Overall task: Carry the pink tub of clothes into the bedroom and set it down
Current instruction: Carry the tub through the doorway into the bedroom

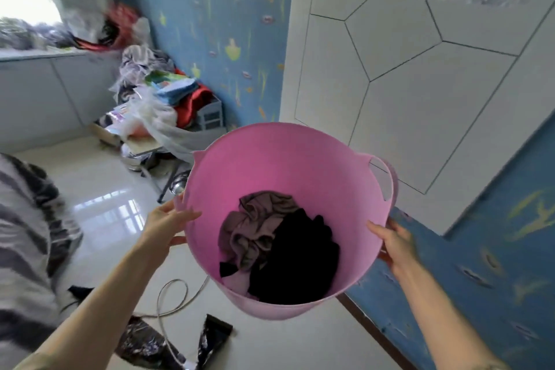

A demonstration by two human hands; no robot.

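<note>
Left hand (168, 224) clamped on left rim of pink tub (270, 165), thumb over the edge inside, fingers outside the wall. Right hand (396, 245) gripping right rim, fingers hooked over, palm against outer wall. Tub held up off the floor between both hands, tilted, opening toward camera, loop handle (387, 180) at far right rim. Inside, at bottom: crumpled mauve-brown garment (255, 228) on left, black garment (300, 261) on right, touching and partly overlapping. Below tub, glossy white tiled floor (99, 186) with a pale hose (174, 297) looped near the tub's lower edge and dark shiny wrappers (210, 336) near bottom edge of frame. Striped grey-white bedding (27, 234) at left edge. Beyond tub, cluttered heap of clothes and bags (162, 99) piled on a low stand against blue patterned wall (225, 24). White cabinet (51, 90) under a bright window at far left, more clutter along its top. White panelled wardrobe door (420, 84) just right of tub, blue wall section at lower right.
</note>
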